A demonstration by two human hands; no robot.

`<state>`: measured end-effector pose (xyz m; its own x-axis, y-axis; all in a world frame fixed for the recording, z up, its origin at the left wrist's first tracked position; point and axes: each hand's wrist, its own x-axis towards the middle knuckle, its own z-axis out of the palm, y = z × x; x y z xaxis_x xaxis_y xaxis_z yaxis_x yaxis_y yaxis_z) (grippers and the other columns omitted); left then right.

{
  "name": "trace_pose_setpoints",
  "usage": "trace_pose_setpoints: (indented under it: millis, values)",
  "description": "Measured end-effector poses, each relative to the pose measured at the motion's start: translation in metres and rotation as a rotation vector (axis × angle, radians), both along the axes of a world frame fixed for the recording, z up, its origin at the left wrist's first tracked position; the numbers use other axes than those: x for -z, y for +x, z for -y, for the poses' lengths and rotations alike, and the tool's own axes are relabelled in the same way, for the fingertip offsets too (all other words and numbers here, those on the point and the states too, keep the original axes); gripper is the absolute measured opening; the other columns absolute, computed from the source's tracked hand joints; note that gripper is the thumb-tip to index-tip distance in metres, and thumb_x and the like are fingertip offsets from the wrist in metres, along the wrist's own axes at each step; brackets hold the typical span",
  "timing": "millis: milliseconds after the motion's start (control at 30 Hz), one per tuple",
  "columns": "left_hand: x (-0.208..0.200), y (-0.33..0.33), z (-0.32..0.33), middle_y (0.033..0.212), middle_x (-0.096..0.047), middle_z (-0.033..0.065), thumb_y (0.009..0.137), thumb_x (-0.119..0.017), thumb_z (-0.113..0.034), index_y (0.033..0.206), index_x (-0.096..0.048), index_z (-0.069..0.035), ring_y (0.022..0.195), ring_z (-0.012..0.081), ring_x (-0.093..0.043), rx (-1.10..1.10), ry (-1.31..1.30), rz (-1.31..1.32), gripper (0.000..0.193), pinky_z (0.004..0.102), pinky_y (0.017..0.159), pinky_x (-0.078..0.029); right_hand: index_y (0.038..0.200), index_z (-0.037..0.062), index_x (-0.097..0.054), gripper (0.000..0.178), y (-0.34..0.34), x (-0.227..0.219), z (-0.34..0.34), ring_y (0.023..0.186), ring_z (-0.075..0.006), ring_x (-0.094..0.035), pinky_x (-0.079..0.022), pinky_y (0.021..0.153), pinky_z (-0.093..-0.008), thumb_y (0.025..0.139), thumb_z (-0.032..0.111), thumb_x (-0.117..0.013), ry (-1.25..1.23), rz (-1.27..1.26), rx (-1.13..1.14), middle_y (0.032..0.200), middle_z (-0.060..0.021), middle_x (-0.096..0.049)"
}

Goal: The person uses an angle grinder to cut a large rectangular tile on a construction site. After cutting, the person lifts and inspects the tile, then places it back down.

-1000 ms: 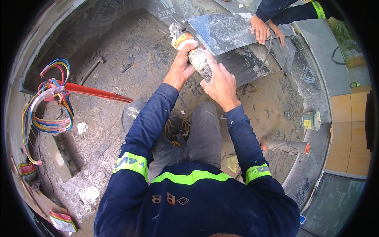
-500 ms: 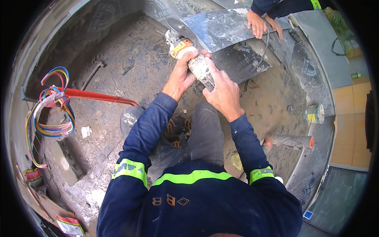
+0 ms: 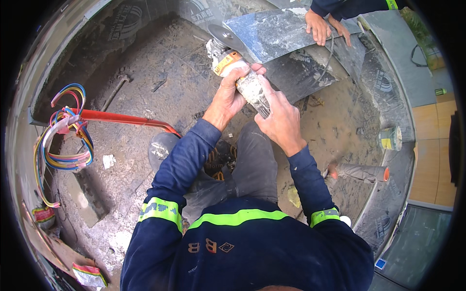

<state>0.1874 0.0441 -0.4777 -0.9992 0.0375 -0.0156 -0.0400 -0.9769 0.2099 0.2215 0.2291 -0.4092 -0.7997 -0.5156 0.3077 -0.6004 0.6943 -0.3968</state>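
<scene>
Both of my hands are wrapped round a dusty angle grinder (image 3: 252, 88) held above my knees. My left hand (image 3: 227, 100) grips it just behind the orange-and-white head, its fingers passing underneath. Around the rear of the body closes my right hand (image 3: 281, 118). A dark round disc (image 3: 224, 36) sits at the tool's far end, tilted and close to the left corner of a grey-blue sheet (image 3: 272, 36). On that sheet's right end rest another person's hands (image 3: 319, 29). A second dark sheet (image 3: 296, 75) lies partly beneath it.
An orange-red conduit (image 3: 126, 119) crosses the muddy floor at left, with a bundle of coloured wires (image 3: 68, 131) at its end. Further left lies a concrete block (image 3: 86, 199). To the right are a wrapped pipe (image 3: 361, 172) and a small tub (image 3: 390, 139).
My hands and the grinder have shifted slightly right and nearer to me. The disc now stands a little farther from the picture's top edge. The other person's hands remain on the sheet.
</scene>
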Motion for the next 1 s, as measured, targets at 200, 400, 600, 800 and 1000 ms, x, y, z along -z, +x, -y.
trace_pose_setpoints:
  millis: [200,400,600,800,1000]
  values:
    - [0.003,-0.005,0.004,0.129,-0.073,0.0242,0.099,-0.077,-0.008,0.130,-0.061,0.003,0.124,0.0365,-0.075,-0.016,-0.030,-0.014,0.036,0.0518,0.108,-0.065,0.170,0.0223,-0.046,0.102,-0.002,0.001,0.003,0.095,-0.0434,-0.074,-0.061,0.082,-0.0554,0.077,0.016,-0.086,0.001,0.013,0.006,0.111,-0.0164,-0.068]
    - [0.009,-0.019,0.013,0.130,-0.070,0.0240,0.098,-0.077,-0.010,0.129,-0.058,0.004,0.124,0.0398,-0.074,-0.012,-0.038,0.005,0.039,0.0550,0.112,-0.063,0.170,0.0222,-0.046,0.101,-0.013,0.001,0.011,0.101,-0.0460,-0.074,-0.061,0.087,-0.0562,0.077,0.015,-0.084,0.018,0.025,0.005,0.115,-0.0187,-0.070]
    - [0.010,-0.026,0.017,0.121,-0.073,0.0204,0.097,-0.080,-0.010,0.127,-0.060,0.001,0.112,0.0355,-0.076,-0.015,0.014,-0.008,0.038,0.0527,0.104,-0.065,0.172,0.0251,-0.044,0.103,-0.020,0.002,0.017,0.098,-0.0458,-0.074,-0.061,0.086,-0.0564,0.077,0.016,-0.084,0.032,0.038,0.018,0.113,-0.0193,-0.071]
    - [0.007,-0.031,0.021,0.111,-0.076,0.0133,0.096,-0.081,-0.009,0.124,-0.065,-0.003,0.101,0.0273,-0.078,-0.033,-0.011,0.002,0.033,0.0468,0.097,-0.067,0.174,0.0304,-0.037,0.109,-0.027,0.003,0.023,0.095,-0.0486,-0.075,-0.062,0.083,-0.0588,0.079,0.020,-0.090,0.074,0.018,0.018,0.113,-0.0199,-0.070]
    - [0.011,-0.041,0.025,0.107,-0.076,0.0107,0.096,-0.081,-0.008,0.123,-0.066,-0.004,0.098,0.0252,-0.078,-0.048,0.000,0.004,0.031,0.0451,0.096,-0.067,0.175,0.0312,-0.036,0.108,-0.032,0.004,0.027,0.096,-0.0503,-0.075,-0.062,0.083,-0.0597,0.081,0.021,-0.088,0.106,0.019,0.033,0.114,-0.0222,-0.071]
